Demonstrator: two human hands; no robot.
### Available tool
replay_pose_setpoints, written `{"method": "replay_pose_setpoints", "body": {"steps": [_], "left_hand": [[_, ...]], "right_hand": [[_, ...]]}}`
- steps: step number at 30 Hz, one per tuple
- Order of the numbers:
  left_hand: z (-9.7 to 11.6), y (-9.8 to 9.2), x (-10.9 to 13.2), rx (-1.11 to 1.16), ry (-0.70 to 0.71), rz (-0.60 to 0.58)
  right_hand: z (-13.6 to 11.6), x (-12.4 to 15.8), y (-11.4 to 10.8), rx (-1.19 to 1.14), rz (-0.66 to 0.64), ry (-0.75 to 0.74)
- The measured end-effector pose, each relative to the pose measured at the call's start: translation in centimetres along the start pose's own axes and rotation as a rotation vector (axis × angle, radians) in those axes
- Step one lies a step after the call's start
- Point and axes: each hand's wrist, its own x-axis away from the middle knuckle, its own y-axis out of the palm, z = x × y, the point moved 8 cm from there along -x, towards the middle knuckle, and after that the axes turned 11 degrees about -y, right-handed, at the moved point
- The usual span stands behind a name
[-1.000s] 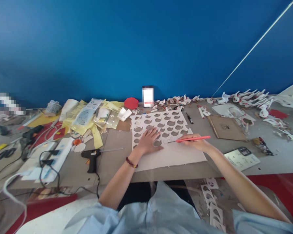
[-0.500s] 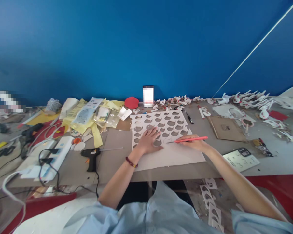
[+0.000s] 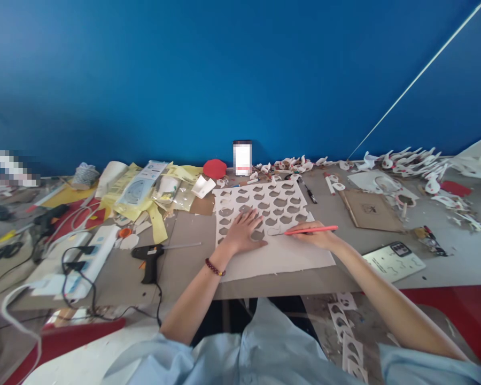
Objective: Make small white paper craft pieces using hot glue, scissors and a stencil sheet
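Gripping a slim red-handled tool (image 3: 323,229), the right hand (image 3: 313,236) is over the right part of a white sheet (image 3: 280,261), with the tool's thin tip by a drawn outline (image 3: 274,230); whether it touches the paper is hard to tell. Flat and fingers spread, the left hand (image 3: 243,234) lies on the sheet's left part. The sheet lies mid-table, its far half full of cut-out holes (image 3: 280,202). A black glue gun (image 3: 149,262) lies left, a phone (image 3: 395,262) right
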Motion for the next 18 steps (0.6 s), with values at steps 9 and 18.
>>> {"method": "replay_pose_setpoints", "body": {"steps": [9,18], "left_hand": [[0.06,0.01,-0.02,-0.009,0.001,-0.02],[-0.01,0.06,-0.02,-0.005,0.009,-0.012]], "right_hand": [[-0.52,-0.53,-0.46,-0.018,-0.049,-0.041],[0.19,0.05,-0.87,-0.051,-0.045,0.041]]}}
